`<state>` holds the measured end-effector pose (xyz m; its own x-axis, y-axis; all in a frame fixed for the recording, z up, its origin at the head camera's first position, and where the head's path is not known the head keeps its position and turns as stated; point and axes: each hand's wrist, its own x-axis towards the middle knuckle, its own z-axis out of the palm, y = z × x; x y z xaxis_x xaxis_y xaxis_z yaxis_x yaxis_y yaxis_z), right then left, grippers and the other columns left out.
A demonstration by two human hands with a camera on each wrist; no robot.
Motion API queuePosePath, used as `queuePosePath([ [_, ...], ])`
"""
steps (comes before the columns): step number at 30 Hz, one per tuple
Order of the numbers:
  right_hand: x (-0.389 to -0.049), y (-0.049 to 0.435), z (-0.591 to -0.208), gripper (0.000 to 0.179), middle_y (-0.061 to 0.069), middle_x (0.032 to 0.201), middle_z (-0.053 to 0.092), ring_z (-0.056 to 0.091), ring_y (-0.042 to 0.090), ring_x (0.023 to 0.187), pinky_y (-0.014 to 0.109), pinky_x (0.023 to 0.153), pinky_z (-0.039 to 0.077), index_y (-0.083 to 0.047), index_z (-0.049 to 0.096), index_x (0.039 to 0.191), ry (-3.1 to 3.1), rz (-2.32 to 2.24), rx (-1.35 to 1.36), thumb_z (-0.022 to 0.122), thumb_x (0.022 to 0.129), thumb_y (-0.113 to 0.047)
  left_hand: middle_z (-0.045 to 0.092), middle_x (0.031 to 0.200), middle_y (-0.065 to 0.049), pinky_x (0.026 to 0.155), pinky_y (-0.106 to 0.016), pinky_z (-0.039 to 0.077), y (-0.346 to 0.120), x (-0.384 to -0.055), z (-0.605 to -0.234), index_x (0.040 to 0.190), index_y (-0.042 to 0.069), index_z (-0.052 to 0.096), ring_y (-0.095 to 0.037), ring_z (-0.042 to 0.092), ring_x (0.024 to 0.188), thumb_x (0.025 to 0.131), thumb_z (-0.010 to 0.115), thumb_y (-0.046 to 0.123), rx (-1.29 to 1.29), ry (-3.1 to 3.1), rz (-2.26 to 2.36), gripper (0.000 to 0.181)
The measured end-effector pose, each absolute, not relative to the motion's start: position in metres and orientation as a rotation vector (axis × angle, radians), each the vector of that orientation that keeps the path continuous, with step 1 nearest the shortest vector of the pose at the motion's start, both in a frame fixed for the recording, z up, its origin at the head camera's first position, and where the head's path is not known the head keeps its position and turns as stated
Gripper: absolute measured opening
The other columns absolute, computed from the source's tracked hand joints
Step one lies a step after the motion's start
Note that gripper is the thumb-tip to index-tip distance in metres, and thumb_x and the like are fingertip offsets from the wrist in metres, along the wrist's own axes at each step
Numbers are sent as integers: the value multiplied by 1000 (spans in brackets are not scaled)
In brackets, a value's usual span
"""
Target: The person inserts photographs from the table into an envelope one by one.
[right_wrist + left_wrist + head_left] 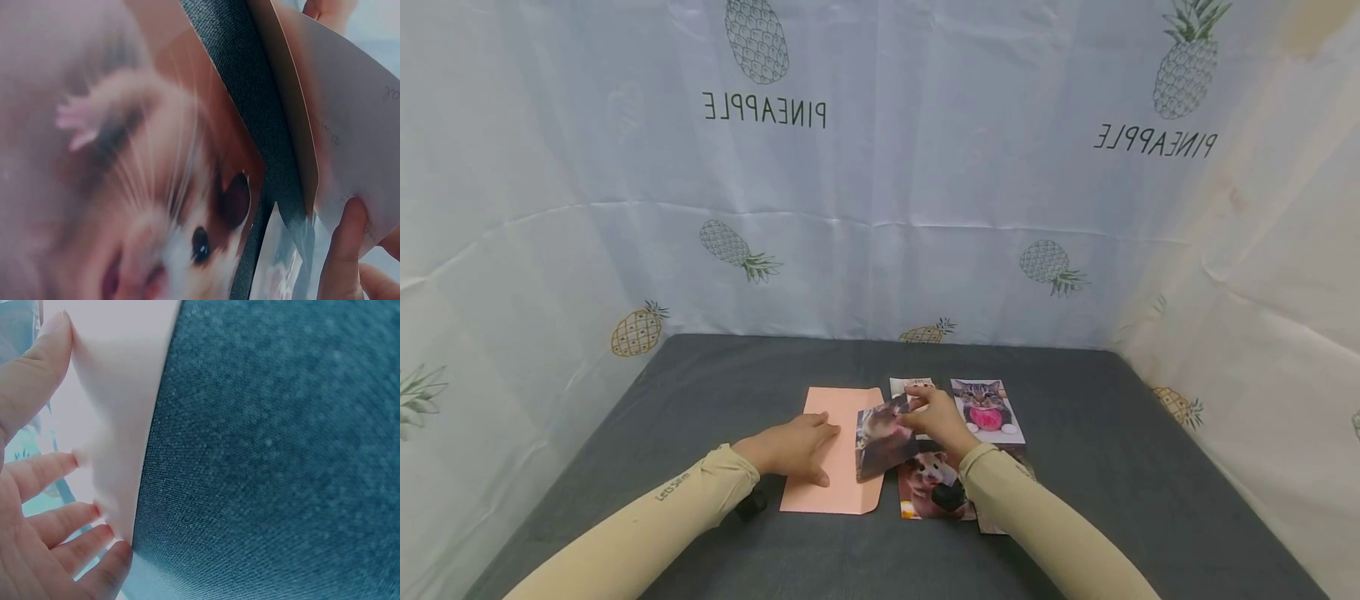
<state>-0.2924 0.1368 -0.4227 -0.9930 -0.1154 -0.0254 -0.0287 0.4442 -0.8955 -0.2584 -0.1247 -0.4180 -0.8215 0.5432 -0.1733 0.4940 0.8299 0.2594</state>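
A pink envelope (827, 497) lies on the dark table, and my left hand (797, 446) rests on its left part with fingers spread. The left wrist view shows those fingertips along the pale paper (119, 394). My right hand (942, 421) pinches a photo card (883, 450) by its upper right corner, tilted over the envelope's right side. In the right wrist view, handwriting shows on the back of the held card (356, 106), with the thumb pressed to it. Below that hand lies a hamster photo (925, 475), large in the right wrist view.
A photo of a cat with a pink heart (985, 408) lies right of the right hand. Another photo (904, 386) shows partly behind that hand, and one more (992, 527) is mostly under the right forearm. A pineapple-print curtain (880, 275) surrounds the table.
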Motion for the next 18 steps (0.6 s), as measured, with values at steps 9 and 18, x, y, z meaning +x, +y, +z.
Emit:
queuePosePath([
  [9, -292, 133, -426, 62, 20, 103, 62, 66, 15, 68, 32, 68, 58, 2, 54, 135, 2605, -1603, -159, 76, 77, -1, 36, 151, -21, 110, -47, 36, -125, -257, -417, 140, 5, 49, -35, 35, 141, 74, 82, 40, 795, 2770, 308, 82],
  [18, -289, 134, -424, 62, 24, 113, 61, 69, 20, 80, 35, 74, 58, 3, 48, 139, 2550, -1574, -195, 72, 82, 0, 35, 153, -18, 111, -47, 35, -124, -258, -419, 141, 8, 48, -33, 33, 142, 74, 81, 42, 763, 2772, 323, 83],
])
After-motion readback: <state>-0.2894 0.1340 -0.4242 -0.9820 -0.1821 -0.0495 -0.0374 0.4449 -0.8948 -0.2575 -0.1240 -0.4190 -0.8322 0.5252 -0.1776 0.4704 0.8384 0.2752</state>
